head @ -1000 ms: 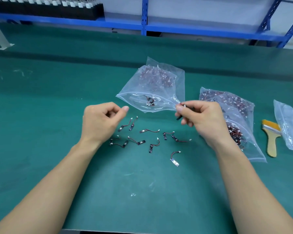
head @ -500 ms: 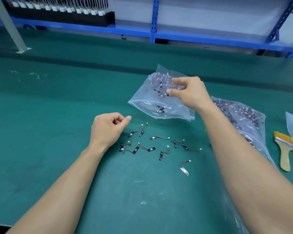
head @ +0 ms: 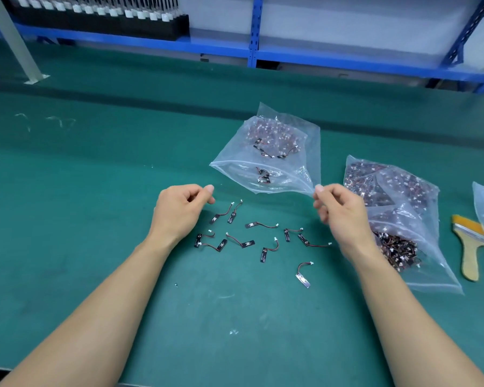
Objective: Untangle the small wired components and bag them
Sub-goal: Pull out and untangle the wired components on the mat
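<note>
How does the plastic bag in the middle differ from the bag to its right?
The middle bag holds far fewer components; the right bag is crammed with them. The right hand pinches the middle bag's corner, its mouth gaping; the right bag lies unheld. Both are clear plastic on the green table.

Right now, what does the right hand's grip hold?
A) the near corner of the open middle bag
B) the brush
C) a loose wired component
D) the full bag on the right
A: the right hand pinches the near corner of the open middle bag; the brush and the loose wired components lie untouched.
</note>
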Demonstrator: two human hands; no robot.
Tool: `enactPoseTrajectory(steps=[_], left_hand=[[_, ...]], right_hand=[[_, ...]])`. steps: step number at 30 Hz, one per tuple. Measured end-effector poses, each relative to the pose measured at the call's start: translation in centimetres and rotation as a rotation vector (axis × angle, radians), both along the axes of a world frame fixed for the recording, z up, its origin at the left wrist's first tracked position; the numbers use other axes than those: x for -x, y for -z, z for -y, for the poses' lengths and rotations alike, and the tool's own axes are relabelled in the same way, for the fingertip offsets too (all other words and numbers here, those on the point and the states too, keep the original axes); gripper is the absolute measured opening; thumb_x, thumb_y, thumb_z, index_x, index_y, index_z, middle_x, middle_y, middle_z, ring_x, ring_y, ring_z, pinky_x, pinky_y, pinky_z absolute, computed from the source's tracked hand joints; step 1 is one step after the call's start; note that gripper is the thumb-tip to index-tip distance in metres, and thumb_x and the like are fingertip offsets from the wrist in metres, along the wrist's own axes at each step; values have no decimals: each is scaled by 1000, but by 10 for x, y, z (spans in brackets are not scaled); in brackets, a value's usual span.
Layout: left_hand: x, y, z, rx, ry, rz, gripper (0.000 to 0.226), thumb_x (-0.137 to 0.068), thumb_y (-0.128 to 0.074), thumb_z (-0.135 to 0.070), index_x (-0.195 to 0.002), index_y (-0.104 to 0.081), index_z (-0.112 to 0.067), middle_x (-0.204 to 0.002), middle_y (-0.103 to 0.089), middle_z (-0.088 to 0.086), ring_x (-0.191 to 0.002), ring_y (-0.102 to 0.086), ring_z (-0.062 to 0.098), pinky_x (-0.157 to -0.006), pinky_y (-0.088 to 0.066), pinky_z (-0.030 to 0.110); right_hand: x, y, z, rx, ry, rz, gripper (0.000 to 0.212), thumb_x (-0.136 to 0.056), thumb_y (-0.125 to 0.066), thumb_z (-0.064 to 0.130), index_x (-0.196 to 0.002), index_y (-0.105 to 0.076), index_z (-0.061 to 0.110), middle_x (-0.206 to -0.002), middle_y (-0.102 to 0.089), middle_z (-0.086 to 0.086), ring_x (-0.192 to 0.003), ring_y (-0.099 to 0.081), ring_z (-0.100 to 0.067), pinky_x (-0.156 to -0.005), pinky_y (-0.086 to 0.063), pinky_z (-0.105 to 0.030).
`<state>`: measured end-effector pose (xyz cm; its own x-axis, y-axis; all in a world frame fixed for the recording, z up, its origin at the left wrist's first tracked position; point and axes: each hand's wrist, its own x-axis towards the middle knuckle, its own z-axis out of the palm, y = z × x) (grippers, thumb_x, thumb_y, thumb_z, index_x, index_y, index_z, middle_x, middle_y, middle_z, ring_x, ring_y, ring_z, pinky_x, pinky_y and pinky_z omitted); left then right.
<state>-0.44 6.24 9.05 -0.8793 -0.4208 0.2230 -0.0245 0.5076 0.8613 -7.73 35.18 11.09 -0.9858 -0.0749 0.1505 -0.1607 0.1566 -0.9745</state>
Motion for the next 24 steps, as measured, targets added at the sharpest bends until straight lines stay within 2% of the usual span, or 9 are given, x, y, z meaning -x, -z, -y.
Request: enactPoseTrajectory(steps=[2, 5, 9, 19, 24], left_hand=[[0, -1, 1, -15, 2, -3, 30, -93, -57, -48, -71, -73, -33, -55, -39, 4, -54, -33, 15, -58, -29, 30], [1, 0, 1, -26, 19, 8, 26, -95, -61, -41, -72, -73, -33, -53, -41, -5, -51, -34, 11, -56, -30, 28], [3, 3, 2, -32, 23, 24, 21, -90, -71, -38, -71, -71, -28, -52, -47, -14, -53, -38, 8, -58, -35, 28], [2, 4, 2, -11, 22, 45, 22, -93, -66, -34, -75, -74, -26, -50, -50, -14, -51, -40, 6, -57, -35, 26], [2, 3, 2, 8, 12, 62, 22, -93, -65, -36, -76, -74, -26, -51, -52, -15, -51, -42, 6, -58, -35, 27]], right_hand=[[-3, 6, -4, 28, 8, 50, 34, -100, -61, 24, -67, -64, 18, -58, -58, 8, -49, -44, -5, -48, -37, -14], [-1, 9, -8, 52, -2, 86, 34, -101, -59, 25, -70, -64, 13, -57, -57, 6, -46, -41, -7, -46, -34, -14], [-2, 11, -9, 70, -25, 77, 35, -100, -61, 25, -67, -65, 15, -58, -58, 3, -45, -41, -8, -46, -34, -14], [-4, 12, -8, 57, -34, 62, 37, -98, -64, 22, -61, -68, 22, -60, -61, 2, -46, -41, -9, -48, -37, -15], [-5, 11, -8, 54, -33, 61, 35, -97, -65, 21, -62, -68, 20, -59, -61, 1, -45, -40, -10, -48, -36, -15]])
